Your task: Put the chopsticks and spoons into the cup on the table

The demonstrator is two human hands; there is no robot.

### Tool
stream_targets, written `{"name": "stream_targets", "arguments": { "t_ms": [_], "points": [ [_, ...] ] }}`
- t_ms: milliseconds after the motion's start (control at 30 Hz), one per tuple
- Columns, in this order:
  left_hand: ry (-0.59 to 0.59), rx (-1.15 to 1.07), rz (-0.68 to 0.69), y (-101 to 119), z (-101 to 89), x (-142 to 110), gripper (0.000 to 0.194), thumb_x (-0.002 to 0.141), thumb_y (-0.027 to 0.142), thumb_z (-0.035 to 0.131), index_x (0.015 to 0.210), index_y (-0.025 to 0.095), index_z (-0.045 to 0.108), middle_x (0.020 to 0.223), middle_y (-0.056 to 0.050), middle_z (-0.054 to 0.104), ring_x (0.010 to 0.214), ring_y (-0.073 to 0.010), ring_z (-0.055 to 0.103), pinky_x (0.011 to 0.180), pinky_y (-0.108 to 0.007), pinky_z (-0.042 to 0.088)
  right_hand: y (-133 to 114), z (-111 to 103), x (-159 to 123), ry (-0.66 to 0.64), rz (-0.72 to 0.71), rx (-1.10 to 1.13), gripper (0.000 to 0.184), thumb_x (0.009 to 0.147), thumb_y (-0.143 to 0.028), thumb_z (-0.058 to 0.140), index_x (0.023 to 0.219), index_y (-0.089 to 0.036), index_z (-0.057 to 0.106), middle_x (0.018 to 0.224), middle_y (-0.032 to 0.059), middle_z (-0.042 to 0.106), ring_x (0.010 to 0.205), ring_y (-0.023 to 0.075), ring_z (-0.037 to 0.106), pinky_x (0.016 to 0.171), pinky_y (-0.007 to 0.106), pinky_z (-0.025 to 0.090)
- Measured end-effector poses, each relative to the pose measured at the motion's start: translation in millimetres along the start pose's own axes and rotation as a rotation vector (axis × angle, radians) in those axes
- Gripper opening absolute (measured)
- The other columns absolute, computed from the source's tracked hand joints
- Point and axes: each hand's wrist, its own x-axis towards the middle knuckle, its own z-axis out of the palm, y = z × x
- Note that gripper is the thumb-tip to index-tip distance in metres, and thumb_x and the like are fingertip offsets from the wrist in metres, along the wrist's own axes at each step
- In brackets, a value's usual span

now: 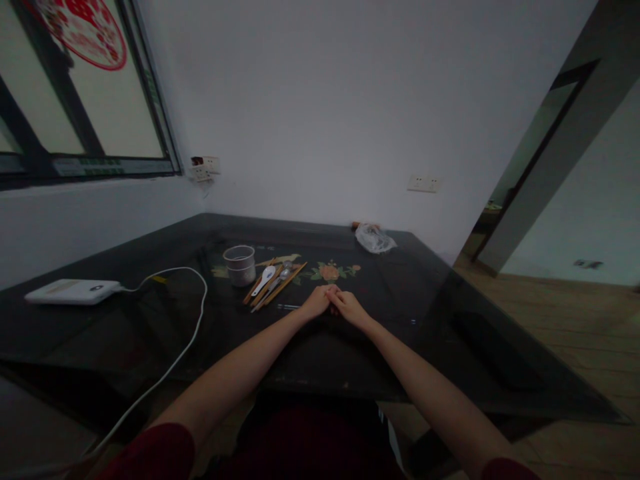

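Note:
My left hand and my right hand rest together over the dark table, their fingers folded against each other. No object shows in either of them. To the left of my hands lies a group of eating tools: a white spoon with a blue mark, metal spoons and several wooden chopsticks. A grey metal cup stands upright just left of these. Beyond my hands, a painted flower decorates the tabletop.
A white power bank with a white cable lies at the left. Near the wall is a crumpled clear plastic bag. A dark flat object sits by the right edge of the black table.

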Motion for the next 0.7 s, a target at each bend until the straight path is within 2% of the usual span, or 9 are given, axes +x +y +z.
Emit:
{"name": "stream_targets", "arguments": {
  "t_ms": [433,700],
  "points": [
    [0.005,-0.021,-0.010,1.7,0.2,-0.7,0.031,0.087,0.031,0.035,0.076,0.014,0.060,0.050,0.001,0.059,0.046,-0.0121,0.057,0.049,-0.021,0.041,-3.2,-0.9,-1.4,0.000,0.006,0.006,0.064,0.086,-0.066,0.034,0.050,-0.016,0.054,0.046,0.0021,0.055,0.046,0.0114,0.052,0.053,0.022,0.038],
    [-0.016,-0.073,-0.004,-7.2,2.9,1.9,0.033,0.088,0.034,0.037,0.078,0.013,0.060,0.051,0.000,0.059,0.045,-0.0121,0.055,0.047,-0.021,0.041,-3.9,-0.8,-0.9,0.008,0.004,-0.009,0.063,0.086,-0.064,0.035,0.051,-0.015,0.056,0.047,0.0031,0.057,0.047,0.0119,0.053,0.053,0.022,0.039]
  ]
}}
